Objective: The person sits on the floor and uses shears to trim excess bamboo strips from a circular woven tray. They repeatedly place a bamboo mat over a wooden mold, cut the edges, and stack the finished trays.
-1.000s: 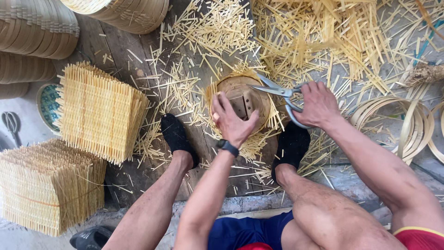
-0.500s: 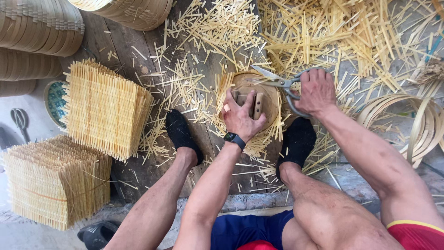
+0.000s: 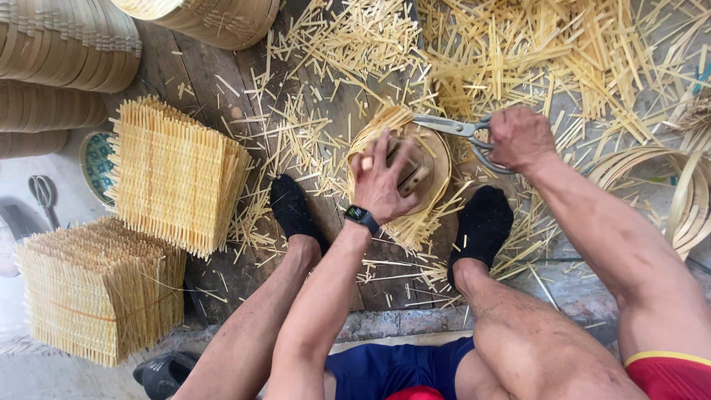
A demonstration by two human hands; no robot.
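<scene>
Bamboo woven round [image 3: 426, 159] lies on plank floor [image 3: 222, 81] between black-socked feet. Left hand [image 3: 381, 181] presses down on it, fingers spread. Right hand [image 3: 518, 137] grips scissors [image 3: 455, 127], blades at round's upper rim. Cut slivers [image 3: 518, 52] scattered around.

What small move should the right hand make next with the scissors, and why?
Probably close the scissors to snip: the right hand holds their blades at the disc rim, where strips stick out, while the left hand presses the disc down.

light: soft, even daylight | shadows: faint | glare: pale at left edge | focus: sharp, wide-angle stretch
</scene>
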